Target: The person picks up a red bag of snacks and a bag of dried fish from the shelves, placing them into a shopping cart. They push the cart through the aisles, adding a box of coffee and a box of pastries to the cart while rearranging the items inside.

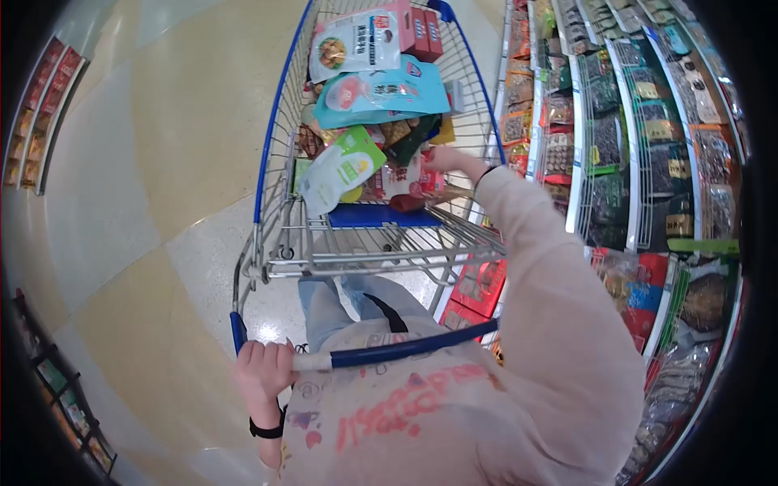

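Note:
My left hand (266,368) is wrapped round the left end of the blue and grey handle (405,350) of a shopping cart. Stretched forward into the cart basket (279,138), my right hand (442,159) has its fingers closed at the edge of a red and white packet (405,180). Left of that packet lies a green and white pouch (344,166), tilted over other goods. Beyond it are a light-blue bag (381,91), a white and pink food bag (356,44) and red boxes (421,34). My right fingertips are partly hidden among the packets.
Shelves of bagged dry goods (604,130) run close along the cart's right side. Red boxes (478,287) stand low beside my right arm. On the left are the tiled floor (186,121), a small shelf (44,113) and a dark rack (65,397).

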A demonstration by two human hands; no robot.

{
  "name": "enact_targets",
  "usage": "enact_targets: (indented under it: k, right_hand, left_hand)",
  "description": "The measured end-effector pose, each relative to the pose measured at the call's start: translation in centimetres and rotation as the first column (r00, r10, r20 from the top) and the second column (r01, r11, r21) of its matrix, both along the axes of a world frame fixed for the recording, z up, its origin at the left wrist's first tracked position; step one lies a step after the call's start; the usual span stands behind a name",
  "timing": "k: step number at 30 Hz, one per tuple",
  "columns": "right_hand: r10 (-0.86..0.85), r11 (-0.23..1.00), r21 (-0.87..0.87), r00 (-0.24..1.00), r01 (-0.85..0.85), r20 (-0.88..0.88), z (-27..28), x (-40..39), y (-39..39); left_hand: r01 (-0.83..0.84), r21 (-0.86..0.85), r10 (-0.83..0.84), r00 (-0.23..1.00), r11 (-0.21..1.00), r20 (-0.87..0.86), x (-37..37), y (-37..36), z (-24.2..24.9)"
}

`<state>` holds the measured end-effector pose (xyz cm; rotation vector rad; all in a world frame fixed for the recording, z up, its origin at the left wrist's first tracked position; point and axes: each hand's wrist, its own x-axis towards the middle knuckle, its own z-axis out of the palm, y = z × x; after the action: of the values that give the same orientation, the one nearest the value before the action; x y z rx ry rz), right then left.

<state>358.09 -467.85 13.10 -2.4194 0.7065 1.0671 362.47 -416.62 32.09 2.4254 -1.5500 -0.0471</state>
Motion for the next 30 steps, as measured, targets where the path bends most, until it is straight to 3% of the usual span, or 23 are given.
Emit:
enact_targets:
  k: [1, 2, 3, 4, 6, 7, 9, 10, 12, 13, 15, 16, 19, 23, 25, 26, 28, 30]
  right_hand:
    - [0.079, 0.997, 0.027, 0.996, -0.078, -0.034, -2.8, -0.2, 1.1]
    - [0.042, 0.993, 0.102, 0.979, -0.063, 0.201, -11.5, -3.3, -0.1]
    - [-0.095, 0.992, 0.084, 0.994, 0.099, -0.053, -10.0, -2.5, 1.9]
    - [-0.086, 0.991, 0.095, 0.995, 0.092, -0.058, -11.4, -3.4, 2.4]
    - [-0.402, 0.853, 0.253, 0.884, 0.456, -0.238, -13.7, -4.8, 2.1]
    - [-0.396, 0.854, 0.256, 0.885, 0.453, -0.245, -14.4, -5.2, 2.1]
    - [-0.523, 0.790, 0.345, 0.851, 0.506, -0.051, -15.6, -6.1, 1.6]
    - [-0.517, 0.791, 0.346, 0.854, 0.504, -0.061, -17.2, -6.5, 0.8]
    - [-0.701, 0.646, 0.333, 0.706, 0.687, -0.097, -20.1, -7.0, -0.5]
    - [-0.701, 0.643, 0.334, 0.706, 0.689, -0.106, -19.2, -6.6, -0.2]
    - [-0.816, 0.364, 0.490, 0.524, 0.792, -0.242, -16.9, -6.2, 0.2]
    - [-0.817, 0.356, 0.490, 0.519, 0.796, -0.250, -16.6, -6.1, 0.4]
    - [-0.724, 0.597, 0.317, 0.665, 0.737, -0.182, -15.8, -4.8, 0.4]
    - [-0.760, 0.524, 0.291, 0.594, 0.800, -0.264, -14.1, -2.6, 1.6]
    - [-0.513, 0.850, 0.205, 0.851, 0.485, 0.111, -16.4, -2.4, 1.6]
    - [-0.507, 0.853, 0.206, 0.855, 0.479, 0.112, -16.5, -2.4, 1.3]
    - [-0.735, 0.599, 0.551, 0.672, 0.581, 0.090, -16.1, -2.1, 0.4]
    - [-0.695, 0.613, 0.537, 0.719, 0.579, 0.019, -13.5, -2.0, 0.6]
  left_hand:
    - [0.003, 0.009, -0.003, 1.000, 1.000, -0.016, 0.1, 0.0, -0.1]
    - [0.007, 0.020, -0.006, 0.999, 1.000, -0.035, 0.2, 0.1, -0.2]
    - [0.001, 0.049, 0.000, 1.000, 0.999, -0.026, 0.2, 0.0, -0.1]
    - [-0.007, 0.061, 0.008, 1.000, 0.998, -0.029, 0.2, 0.0, 0.1]
    - [-0.009, 0.095, 0.010, 1.000, 0.995, -0.008, 0.6, -0.5, 0.1]
    - [-0.016, 0.083, 0.019, 0.999, 0.996, -0.033, 0.4, -0.3, 0.0]
    - [-0.010, 0.084, 0.012, 1.000, 0.996, -0.023, 0.4, -0.2, -0.2]
    - [0.004, 0.082, -0.004, 1.000, 0.997, -0.006, 0.4, -0.1, -0.2]
    - [0.009, 0.095, -0.009, 1.000, 0.995, -0.004, 0.4, -0.3, -0.2]
    - [0.003, 0.091, -0.003, 1.000, 0.996, 0.008, 0.4, -0.4, -0.2]
    - [0.001, 0.098, -0.003, 1.000, 0.995, 0.015, 0.4, -0.6, -0.1]
    - [0.010, 0.111, -0.015, 0.999, 0.994, 0.040, 0.5, -0.7, 0.1]
    - [0.014, 0.115, -0.021, 0.998, 0.993, 0.066, 0.5, -0.9, 0.2]
    - [-0.006, 0.116, 0.001, 0.999, 0.993, 0.040, 0.0, -0.8, 0.0]
    - [-0.006, 0.109, 0.001, 0.999, 0.994, 0.045, 0.0, -0.8, -0.1]
    - [-0.006, 0.103, 0.001, 0.999, 0.995, 0.049, -0.1, -0.8, 0.0]
    - [-0.016, 0.083, 0.012, 0.999, 0.996, 0.047, -0.1, -0.8, -0.1]
    - [-0.030, 0.052, 0.028, 0.999, 0.998, 0.043, -0.3, -0.7, -0.3]
